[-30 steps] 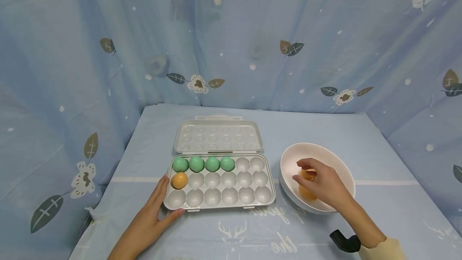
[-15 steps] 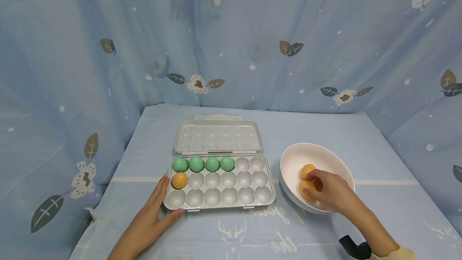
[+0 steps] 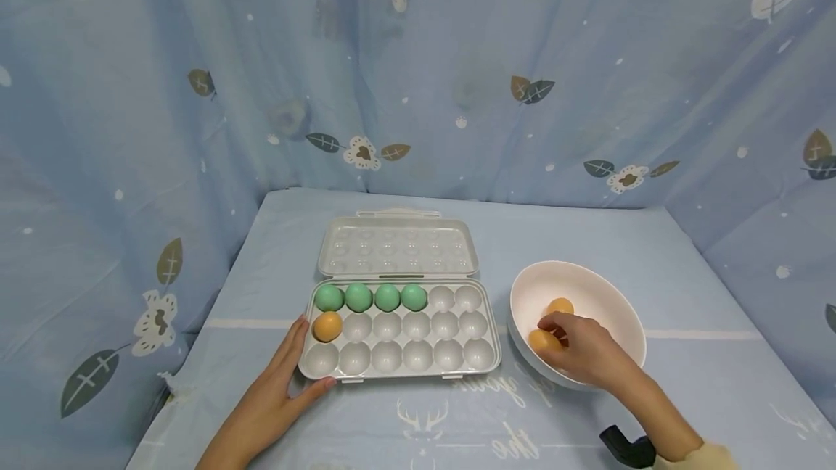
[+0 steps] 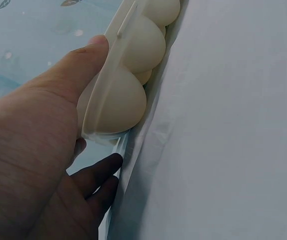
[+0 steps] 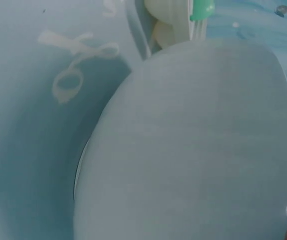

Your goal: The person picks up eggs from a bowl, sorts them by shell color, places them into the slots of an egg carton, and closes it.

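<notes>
An egg box (image 3: 400, 330) lies with its lid (image 3: 398, 246) folded back. Green balls (image 3: 358, 297) fill part of its far row, and an orange ball (image 3: 327, 326) sits at the left of the middle row. My left hand (image 3: 271, 390) rests its straight fingers along the box's left side, thumb at the front edge; the left wrist view shows the thumb (image 4: 86, 62) on the rim. Inside the white bowl (image 3: 607, 296), my right hand (image 3: 591, 347) pinches an orange ball (image 3: 543, 343). Another orange ball (image 3: 560, 306) lies just behind those fingers. The bowl's outer wall (image 5: 193, 150) hides most of the right hand in its wrist view.
Blue printed cloth (image 3: 418, 419) covers the table. A patterned curtain (image 3: 424, 78) rises along the back and sides. Near the right forearm is a black curved piece (image 3: 627, 447). The bowl stands just right of the egg box.
The right hand has come down from over the bowl and closed on the nearer orange ball, which has shifted left, away from the other one. The left hand keeps its place.
</notes>
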A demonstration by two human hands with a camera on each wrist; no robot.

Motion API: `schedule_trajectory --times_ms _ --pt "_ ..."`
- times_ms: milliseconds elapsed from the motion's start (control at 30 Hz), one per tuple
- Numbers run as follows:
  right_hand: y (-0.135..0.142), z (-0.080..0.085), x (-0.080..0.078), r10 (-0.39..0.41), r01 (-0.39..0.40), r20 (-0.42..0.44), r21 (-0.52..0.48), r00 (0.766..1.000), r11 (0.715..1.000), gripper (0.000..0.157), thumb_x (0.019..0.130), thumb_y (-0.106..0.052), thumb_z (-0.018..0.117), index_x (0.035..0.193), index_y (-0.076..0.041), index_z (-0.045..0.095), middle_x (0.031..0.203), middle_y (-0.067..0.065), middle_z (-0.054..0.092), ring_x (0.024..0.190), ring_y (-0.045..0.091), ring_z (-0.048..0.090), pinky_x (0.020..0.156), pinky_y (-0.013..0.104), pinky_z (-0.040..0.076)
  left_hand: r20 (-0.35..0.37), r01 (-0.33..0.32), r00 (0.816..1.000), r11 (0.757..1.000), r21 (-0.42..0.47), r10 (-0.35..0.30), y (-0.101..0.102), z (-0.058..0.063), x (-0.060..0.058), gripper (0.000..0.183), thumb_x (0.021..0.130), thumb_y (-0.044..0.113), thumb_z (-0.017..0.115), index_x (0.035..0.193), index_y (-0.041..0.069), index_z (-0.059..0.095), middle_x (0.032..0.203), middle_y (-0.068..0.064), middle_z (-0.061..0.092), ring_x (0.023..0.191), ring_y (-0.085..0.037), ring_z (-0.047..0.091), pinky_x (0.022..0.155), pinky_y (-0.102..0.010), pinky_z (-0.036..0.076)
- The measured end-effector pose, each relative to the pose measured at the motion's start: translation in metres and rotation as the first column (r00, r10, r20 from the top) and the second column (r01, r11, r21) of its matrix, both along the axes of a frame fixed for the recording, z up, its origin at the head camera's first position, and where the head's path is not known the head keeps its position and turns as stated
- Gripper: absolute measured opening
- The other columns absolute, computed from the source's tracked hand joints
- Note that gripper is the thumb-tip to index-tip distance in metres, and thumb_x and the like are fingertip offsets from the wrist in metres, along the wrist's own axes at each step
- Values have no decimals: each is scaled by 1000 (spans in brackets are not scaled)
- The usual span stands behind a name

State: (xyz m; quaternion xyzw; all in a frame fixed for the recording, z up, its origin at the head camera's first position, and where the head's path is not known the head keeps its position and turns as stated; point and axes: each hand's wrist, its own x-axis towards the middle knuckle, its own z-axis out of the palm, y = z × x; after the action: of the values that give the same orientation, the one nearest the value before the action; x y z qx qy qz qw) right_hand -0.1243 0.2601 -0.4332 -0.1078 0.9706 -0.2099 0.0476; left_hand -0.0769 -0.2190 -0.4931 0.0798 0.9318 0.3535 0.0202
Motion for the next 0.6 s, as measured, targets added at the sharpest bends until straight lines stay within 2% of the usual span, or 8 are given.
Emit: schedule_trajectory --times_ms 200,400,600 --pt "-12 -2 -4 17 -17 -23 1 1000 1000 27 85 -14 82 110 -14 74 99 -5 72 91 15 67 80 38 57 -10 -5 1000 1000 -5 5 0 -1 0 105 93 64 66 168 18 9 173 -13 12 153 -44 26 115 -68 32" --pt "-15 -2 -7 14 -14 -51 9 999 1000 25 86 -16 79 111 -17 74 98 -7 73 90 15 67 78 38 54 -9 -9 1000 1000 -5 9 1 2 1 105 93 62 67 168 16 10 173 -14 13 153 -44 26 115 -68 33" --pt "-16 -1 -10 20 -23 -105 -35 994 999 26 86 -16 81 111 -16 74 98 -7 72 92 15 68 81 39 58 -20 -2 1000 1000 -7 2 0 1 1 104 94 61 67 168 15 10 173 -15 13 153 -44 26 115 -67 33"
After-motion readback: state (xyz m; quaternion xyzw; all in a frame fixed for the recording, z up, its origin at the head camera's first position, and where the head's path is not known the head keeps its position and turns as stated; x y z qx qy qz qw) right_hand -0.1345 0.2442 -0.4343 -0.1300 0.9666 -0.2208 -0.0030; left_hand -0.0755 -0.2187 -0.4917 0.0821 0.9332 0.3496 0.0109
